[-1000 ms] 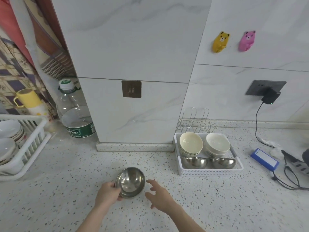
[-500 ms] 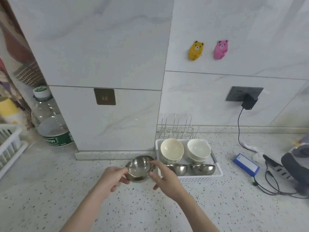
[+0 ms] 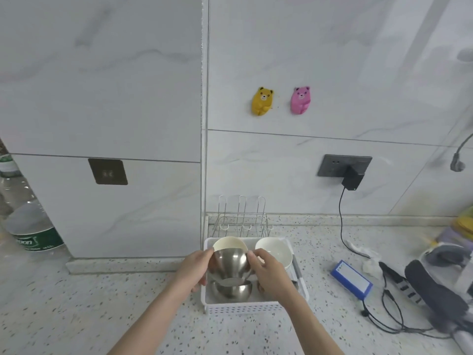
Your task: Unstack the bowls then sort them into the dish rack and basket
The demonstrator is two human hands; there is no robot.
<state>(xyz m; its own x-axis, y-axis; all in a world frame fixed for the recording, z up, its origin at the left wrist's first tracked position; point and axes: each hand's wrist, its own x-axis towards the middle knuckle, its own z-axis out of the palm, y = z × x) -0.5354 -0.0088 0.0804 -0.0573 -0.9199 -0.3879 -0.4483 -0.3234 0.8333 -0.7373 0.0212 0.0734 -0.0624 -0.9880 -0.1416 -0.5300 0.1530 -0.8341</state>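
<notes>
Steel bowl [image 3: 230, 262] held tilted, base toward camera, over white basket [image 3: 245, 307], between both hands. Left hand [image 3: 192, 270] grips bowl's left rim, fingers curled around edge; right hand [image 3: 268, 272] pinches right rim. Bowl sits directly above second steel bowl [image 3: 231, 290] lying in basket's front left. Cream bowl [image 3: 229, 244] and white bowl [image 3: 276, 252] in basket's rear. Wire rack [image 3: 242, 216] behind basket.
</notes>
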